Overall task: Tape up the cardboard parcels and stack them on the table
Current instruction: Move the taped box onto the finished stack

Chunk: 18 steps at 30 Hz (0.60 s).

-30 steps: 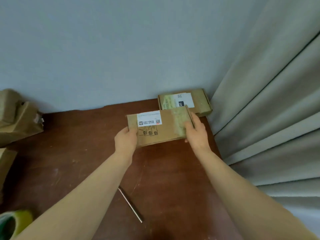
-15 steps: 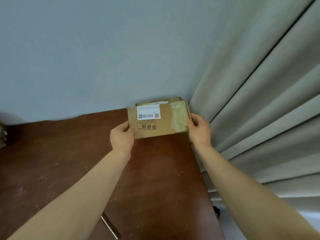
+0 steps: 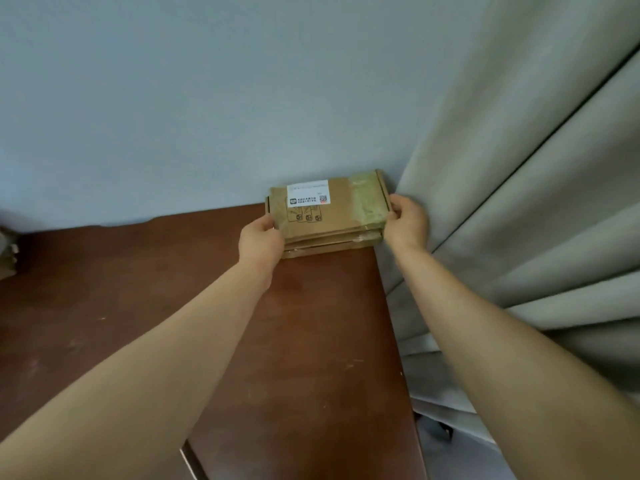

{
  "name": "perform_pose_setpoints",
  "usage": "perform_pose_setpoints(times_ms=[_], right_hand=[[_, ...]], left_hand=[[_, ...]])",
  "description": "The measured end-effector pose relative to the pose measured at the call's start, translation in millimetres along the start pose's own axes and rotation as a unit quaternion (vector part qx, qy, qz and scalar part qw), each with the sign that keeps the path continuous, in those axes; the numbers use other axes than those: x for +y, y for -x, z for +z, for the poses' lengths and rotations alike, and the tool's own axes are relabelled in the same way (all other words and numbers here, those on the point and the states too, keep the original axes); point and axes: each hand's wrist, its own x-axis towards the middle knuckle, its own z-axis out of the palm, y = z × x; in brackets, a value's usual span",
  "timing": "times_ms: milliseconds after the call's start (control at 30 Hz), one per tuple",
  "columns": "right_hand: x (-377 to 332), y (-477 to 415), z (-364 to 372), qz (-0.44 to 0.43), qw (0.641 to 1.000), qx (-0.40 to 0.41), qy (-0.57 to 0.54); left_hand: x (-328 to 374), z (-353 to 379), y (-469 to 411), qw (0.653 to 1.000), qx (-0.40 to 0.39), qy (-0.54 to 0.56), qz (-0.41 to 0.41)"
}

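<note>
A flat cardboard parcel (image 3: 341, 211) with a white label and a band of tape near its right end lies on top of a second flat parcel (image 3: 329, 247) at the far right corner of the brown table (image 3: 311, 341). My left hand (image 3: 261, 240) grips the top parcel's left end. My right hand (image 3: 407, 221) holds its right end, fingers curled round the edge. Of the lower parcel only the front edge shows.
A grey curtain (image 3: 519, 237) hangs right beside the table's right edge and touches my right hand. A pale wall (image 3: 207, 98) stands behind the parcels. More cardboard (image 3: 7, 258) shows at the far left edge. A thin metal rod (image 3: 190, 462) lies near the front.
Both hands carried the labelled parcel away from me to the far right corner and lowered it onto the parcel that lay there. The view has swung right.
</note>
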Motion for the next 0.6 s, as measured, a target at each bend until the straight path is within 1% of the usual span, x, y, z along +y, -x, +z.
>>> perform_pose_setpoints(times_ms=[67, 133, 167, 233, 333, 467, 600], right_hand=[[-4.0, 4.9, 1.5, -0.012, 0.997, 0.049, 0.051], [-14.9, 18.8, 6.8, -0.05, 0.993, 0.092, 0.048], [-22.9, 27.4, 11.8, -0.08, 0.992, 0.091, 0.034], [-40.8, 43.9, 24.5, -0.139, 0.988, 0.058, 0.017], [-66.7, 64.6, 48.3, -0.195, 0.981, -0.009, -0.005], [-99.5, 100.8, 82.8, -0.224, 0.967, -0.115, -0.027], [-130.3, 152.4, 120.5, -0.244, 0.95, -0.192, -0.036]], left_hand=[[1.7, 0.1, -0.3, 1.0, 0.028, 0.0, -0.006], [2.5, -6.8, 1.1, 0.998, 0.059, -0.001, -0.026], [1.7, -13.4, 1.4, 0.997, 0.069, -0.003, -0.028], [0.1, -30.7, 5.2, 0.996, 0.084, -0.013, -0.02], [-1.8, -64.7, 14.9, 0.993, 0.121, -0.013, -0.003], [-10.7, -123.1, 29.5, 0.989, 0.146, -0.004, 0.013], [-29.3, -189.9, 45.1, 0.984, 0.177, 0.021, 0.011]])
